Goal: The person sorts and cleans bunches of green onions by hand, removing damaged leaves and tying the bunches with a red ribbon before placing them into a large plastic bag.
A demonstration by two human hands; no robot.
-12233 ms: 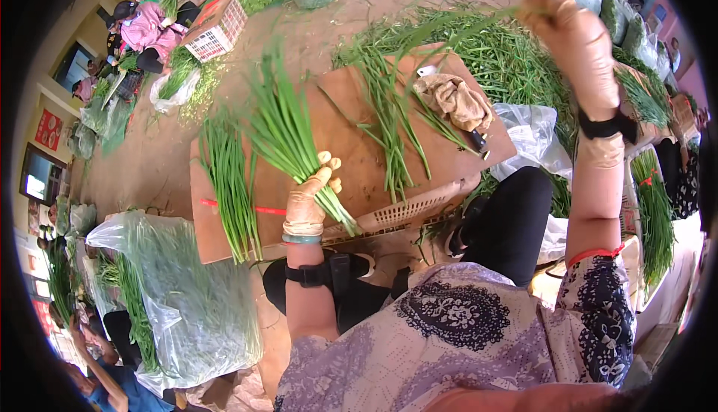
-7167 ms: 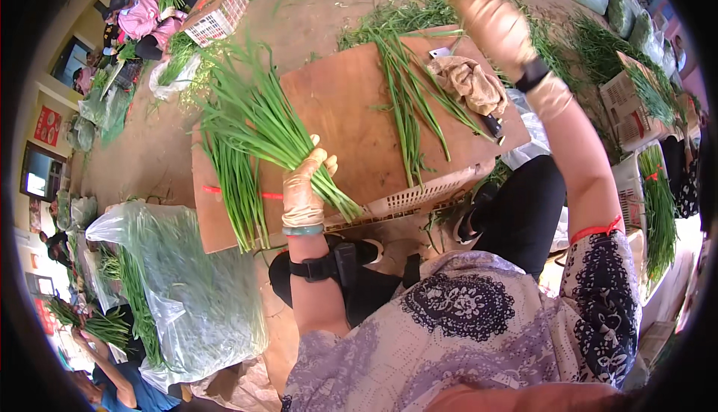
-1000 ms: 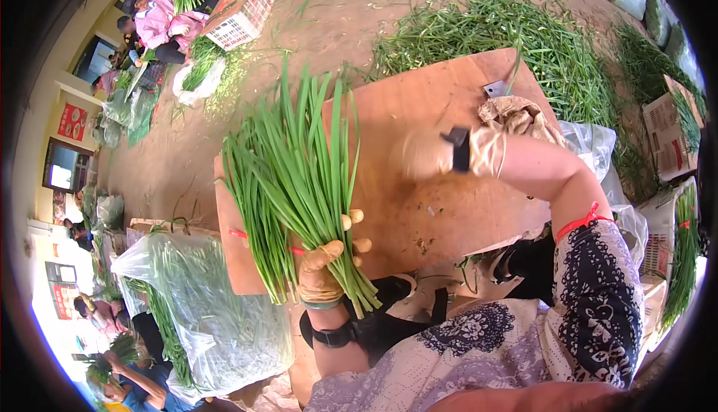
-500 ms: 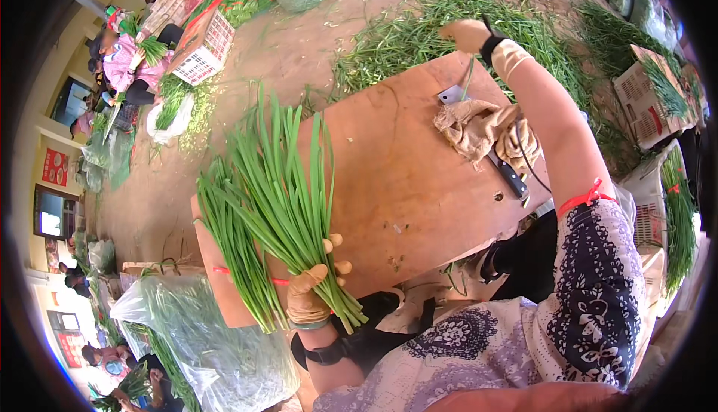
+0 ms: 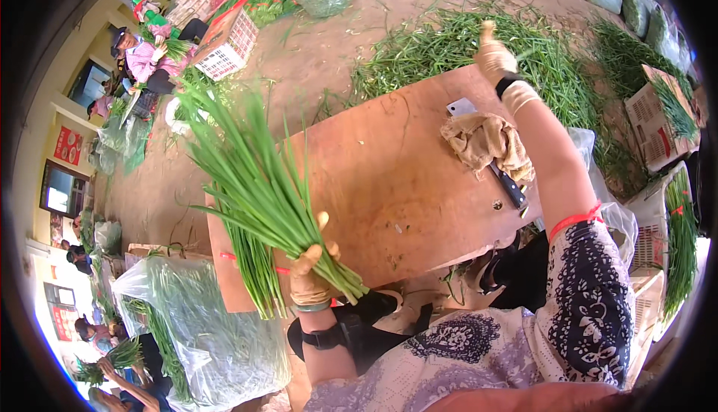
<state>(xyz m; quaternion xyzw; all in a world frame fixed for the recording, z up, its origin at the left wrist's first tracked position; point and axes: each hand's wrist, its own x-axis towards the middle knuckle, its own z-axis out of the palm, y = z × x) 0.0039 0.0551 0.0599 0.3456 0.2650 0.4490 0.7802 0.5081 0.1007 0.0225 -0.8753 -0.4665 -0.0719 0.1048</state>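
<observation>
My gloved left hand (image 5: pixel 308 277) is closed around the lower stems of a bunch of garlic chives (image 5: pixel 262 188). Its long leaves fan up and to the left, their tips blurred. Under it, on the left end of the wooden board (image 5: pixel 396 188), lies a second bunch of chives (image 5: pixel 258 281), with red tape (image 5: pixel 281 271) beside its stems. My gloved right hand (image 5: pixel 495 57) is stretched out past the board's far edge, over a heap of loose chives (image 5: pixel 441 45). A finger points up and nothing shows in that hand.
On the board's right side lie a crumpled tan cloth (image 5: pixel 479 139), a black-handled knife (image 5: pixel 511 189) and a metal blade (image 5: pixel 461 106). A large clear plastic bag of greens (image 5: pixel 217 330) stands at near left. Crates (image 5: pixel 649 124) flank the right. People work at far left.
The held bunch has swung left and tilted further. My right hand has turned from pointing left to pointing up; the green strand below it is gone. The view has shifted slightly.
</observation>
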